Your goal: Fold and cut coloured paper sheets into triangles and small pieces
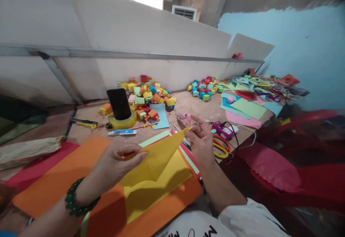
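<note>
A sheet of yellow paper [159, 154] is lifted and bent upward between my two hands. My left hand [121, 159], with a green bead bracelet [78, 197] on its wrist, pinches the sheet's left edge between thumb and fingers. At the upper right corner, my right hand [199, 140] grips the same sheet between thumb and fingertips. Beneath it lies more yellow paper [167, 183], on top of a large orange sheet [161, 212]. Red and pale green sheets show under the pile's far edge.
Behind the papers, a black phone [119, 104] leans in a yellow tape roll [122, 121]. Small coloured paper cubes [148, 95] are heaped along the wall, with another heap [206, 87] further right. Orange-handled and yellow-handled scissors [221, 149] and a purple device [223, 131] with cables lie right.
</note>
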Demonstrator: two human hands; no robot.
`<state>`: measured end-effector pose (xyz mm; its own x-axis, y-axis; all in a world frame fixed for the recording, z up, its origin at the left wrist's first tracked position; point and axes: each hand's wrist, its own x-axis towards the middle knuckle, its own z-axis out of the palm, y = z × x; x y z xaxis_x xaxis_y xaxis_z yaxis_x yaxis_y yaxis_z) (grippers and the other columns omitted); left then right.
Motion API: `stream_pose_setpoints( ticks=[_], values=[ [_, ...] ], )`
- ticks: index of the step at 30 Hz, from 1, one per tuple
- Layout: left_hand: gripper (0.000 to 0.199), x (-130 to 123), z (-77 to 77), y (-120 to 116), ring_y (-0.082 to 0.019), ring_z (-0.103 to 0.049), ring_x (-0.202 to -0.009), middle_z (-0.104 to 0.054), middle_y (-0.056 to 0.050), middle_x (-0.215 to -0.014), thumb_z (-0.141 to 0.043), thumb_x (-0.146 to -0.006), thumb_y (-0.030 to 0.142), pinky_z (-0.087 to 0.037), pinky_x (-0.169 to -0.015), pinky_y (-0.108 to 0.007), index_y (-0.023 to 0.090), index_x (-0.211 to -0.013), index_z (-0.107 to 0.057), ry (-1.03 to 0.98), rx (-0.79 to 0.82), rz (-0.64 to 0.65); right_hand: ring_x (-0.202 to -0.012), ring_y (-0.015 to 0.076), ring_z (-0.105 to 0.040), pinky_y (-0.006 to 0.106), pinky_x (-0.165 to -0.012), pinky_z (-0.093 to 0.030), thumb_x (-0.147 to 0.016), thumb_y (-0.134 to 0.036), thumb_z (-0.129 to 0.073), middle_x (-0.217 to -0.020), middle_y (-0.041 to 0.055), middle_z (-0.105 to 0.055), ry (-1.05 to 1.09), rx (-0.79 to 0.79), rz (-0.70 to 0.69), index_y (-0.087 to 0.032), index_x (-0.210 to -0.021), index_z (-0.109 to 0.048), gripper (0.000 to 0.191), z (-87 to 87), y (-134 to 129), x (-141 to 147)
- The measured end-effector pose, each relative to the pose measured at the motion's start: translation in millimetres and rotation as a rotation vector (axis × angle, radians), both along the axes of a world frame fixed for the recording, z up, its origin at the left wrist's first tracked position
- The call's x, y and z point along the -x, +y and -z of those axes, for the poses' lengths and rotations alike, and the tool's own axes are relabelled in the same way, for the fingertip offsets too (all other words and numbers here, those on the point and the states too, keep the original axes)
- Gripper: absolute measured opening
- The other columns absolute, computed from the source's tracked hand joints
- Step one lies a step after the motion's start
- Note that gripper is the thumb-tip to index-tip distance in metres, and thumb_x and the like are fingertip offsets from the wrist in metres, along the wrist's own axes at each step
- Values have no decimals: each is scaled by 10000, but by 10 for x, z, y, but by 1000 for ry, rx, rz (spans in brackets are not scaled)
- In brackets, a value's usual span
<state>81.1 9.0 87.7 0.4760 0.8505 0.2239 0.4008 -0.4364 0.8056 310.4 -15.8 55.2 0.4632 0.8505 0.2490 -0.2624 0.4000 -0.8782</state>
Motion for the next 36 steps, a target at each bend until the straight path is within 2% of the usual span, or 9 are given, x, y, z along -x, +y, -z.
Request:
stream_pose_setpoints(
  ticks=[4, 7, 10, 18, 25, 31, 36],
  values=[
    [246, -15, -6, -64, -117, -572, -494, -680, -17, -553, -601, -731, 352, -445, -465, -150, 177, -604, -720, -30, -121, -29, -637, 99, -576, 223, -643, -487, -612, -259, -799, -675, -65, -616, -18, -51, -23, -265, -1074, -634, 490, 53, 3, -34],
    [226, -48, -52, -113, -96, -555, -432, -651, -1, -490, -602, -720, 296, -428, -429, -122, 182, -559, -713, -78, -226, -15, -624, 89, -564, 212, -629, -485, -601, -246, -818, -681, -71, -608, -11, -68, -27, -265, -1082, -626, 519, 39, -9, -42],
    [220, -73, -87, -128, -86, -551, -407, -640, 9, -468, -601, -717, 270, -421, -417, -104, 187, -546, -713, -102, -251, 22, -618, 90, -563, 218, -634, -486, -599, -256, -830, -666, -71, -608, -15, -58, 2, -250, -1072, -617, 518, 12, -35, -52],
    [258, -22, -25, -35, -112, -570, -439, -659, -11, -495, -624, -718, 354, -434, -415, -129, 186, -547, -718, -62, -130, 8, -688, 106, -613, 247, -704, -508, -651, -282, -813, -706, -66, -648, -41, -92, 30, -259, -1144, -580, 546, 43, -96, -64],
    [261, 31, 48, 8, -107, -541, -474, -640, -2, -521, -636, -729, 384, -419, -438, -150, 190, -572, -714, -54, -30, 53, -648, 100, -595, 229, -642, -492, -656, -281, -810, -706, -68, -635, -46, -93, 61, -263, -1190, -550, 594, 56, -108, -56],
    [357, 83, 233, 87, -100, -487, -544, -588, -7, -592, -655, -761, 484, -396, -486, -171, 155, -626, -692, -33, 191, 52, -657, 90, -594, 229, -677, -491, -627, -195, -808, -707, -70, -641, -14, -83, 68, -244, -1135, -591, 554, 124, -100, -132],
    [386, 51, 194, 63, -90, -413, -527, -519, 10, -571, -645, -742, 515, -352, -471, -184, 138, -663, -670, -76, 349, 92, -621, 104, -595, 248, -644, -485, -608, -201, -801, -657, -69, -630, 20, -58, 91, -229, -1079, -608, 510, 80, -134, -111]
  ],
)
